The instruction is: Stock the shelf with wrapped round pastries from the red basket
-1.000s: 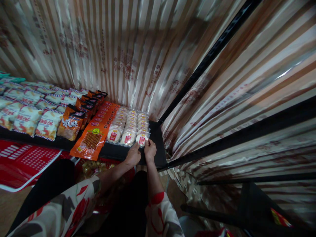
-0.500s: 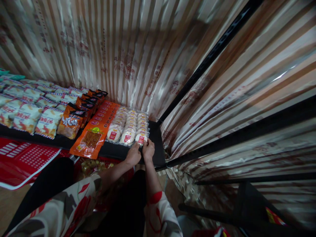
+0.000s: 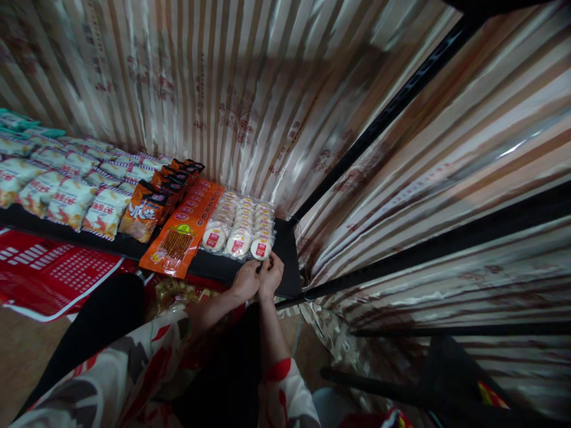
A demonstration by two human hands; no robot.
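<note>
Three rows of clear-wrapped round white rice crackers (image 3: 238,244) lie overlapping near the right end of a black shelf (image 3: 288,255). The front pack of the right row (image 3: 260,248) shows a red label. Just at its near edge are both of my hands, side by side. My left hand (image 3: 246,280) has its fingers curled in beside my right hand (image 3: 271,277), whose fingers are bent with the tips at the pack's lower edge. What the fingers hold, if anything, is hidden.
Left of the crackers lies a flat orange snack bag (image 3: 176,238), then orange-brown bags (image 3: 141,217) and white snack bags (image 3: 104,211). A red basket (image 3: 57,267) stands below the shelf. Black metal posts (image 3: 379,131) and striped sheeting (image 3: 250,89) close off the back and right.
Both hands have drawn slightly back towards me from the front cracker pack and closer together. The view has shifted slightly, so the shelf goods appear further right.
</note>
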